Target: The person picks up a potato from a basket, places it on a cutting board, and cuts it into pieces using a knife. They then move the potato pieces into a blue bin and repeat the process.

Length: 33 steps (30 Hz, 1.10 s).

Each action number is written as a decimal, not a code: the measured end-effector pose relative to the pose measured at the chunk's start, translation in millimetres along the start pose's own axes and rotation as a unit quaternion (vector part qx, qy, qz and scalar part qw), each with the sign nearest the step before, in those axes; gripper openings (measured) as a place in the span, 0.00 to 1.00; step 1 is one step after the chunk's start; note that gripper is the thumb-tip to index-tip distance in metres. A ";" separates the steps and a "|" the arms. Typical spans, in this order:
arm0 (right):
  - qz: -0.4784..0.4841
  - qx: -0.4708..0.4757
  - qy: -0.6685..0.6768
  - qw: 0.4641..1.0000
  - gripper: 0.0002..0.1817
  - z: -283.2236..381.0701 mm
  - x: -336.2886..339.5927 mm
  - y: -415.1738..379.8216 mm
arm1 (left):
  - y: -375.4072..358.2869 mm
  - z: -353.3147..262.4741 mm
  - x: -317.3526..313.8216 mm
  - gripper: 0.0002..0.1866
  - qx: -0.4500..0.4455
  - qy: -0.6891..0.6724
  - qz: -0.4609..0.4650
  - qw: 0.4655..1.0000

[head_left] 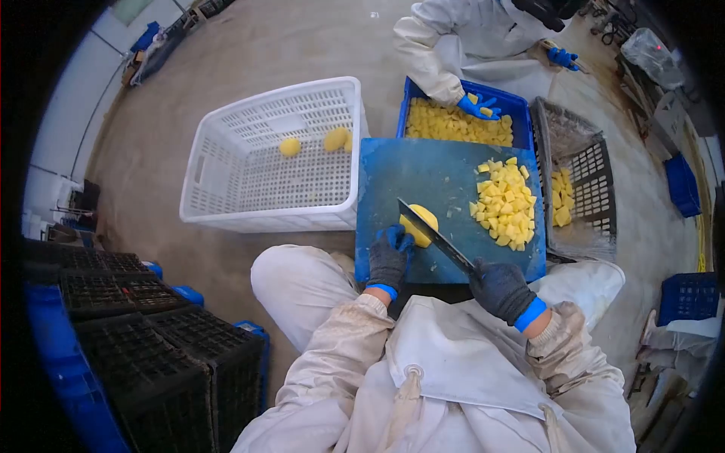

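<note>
My right hand (501,291), in a dark glove with a blue cuff, is closed round the handle of a long knife (447,245). The blade lies across a peeled yellow potato (424,214) on the blue cutting board (404,172). My left hand (389,258), gloved the same way, grips the potato's near left side with its fingertips. Whether the blade has gone through the potato cannot be made out. On the board's right side rests a heap of potato cubes (504,204).
A white crate (204,204) with a few whole potatoes (290,147) stands left. Behind the board, a co-worker's blue-gloved hand (479,106) is over a blue crate (402,113) of cubes. A black crate (600,181) stands right; dark crates (143,362) are lower left.
</note>
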State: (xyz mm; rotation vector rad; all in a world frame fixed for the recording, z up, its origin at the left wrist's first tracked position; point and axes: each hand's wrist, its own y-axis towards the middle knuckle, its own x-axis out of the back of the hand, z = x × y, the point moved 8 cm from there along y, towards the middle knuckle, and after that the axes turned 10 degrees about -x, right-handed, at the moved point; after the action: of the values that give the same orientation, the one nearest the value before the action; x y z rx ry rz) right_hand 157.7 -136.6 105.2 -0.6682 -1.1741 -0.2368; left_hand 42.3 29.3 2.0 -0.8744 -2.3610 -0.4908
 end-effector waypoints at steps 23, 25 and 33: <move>-0.160 -0.130 0.424 0.882 0.09 -81.4 -3.7 -57.5 | 56.5 -67.3 -33.0 0.45 -0.336 0.288 0.417 0.794; -0.094 -0.175 0.462 0.864 0.11 -78.9 -11.8 -61.7 | 55.8 -69.1 -30.0 0.45 -0.332 0.276 0.398 0.809; -0.106 -0.138 0.323 0.930 0.15 -71.4 -30.7 -33.2 | 49.3 -47.2 -44.0 0.42 -0.220 0.307 0.194 0.905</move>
State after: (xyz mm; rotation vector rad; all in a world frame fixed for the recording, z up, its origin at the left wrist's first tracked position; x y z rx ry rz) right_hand 184.2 -210.3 73.5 -0.6371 -0.5740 -0.7572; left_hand 121.4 19.9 17.8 -1.1487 -1.4757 -0.9841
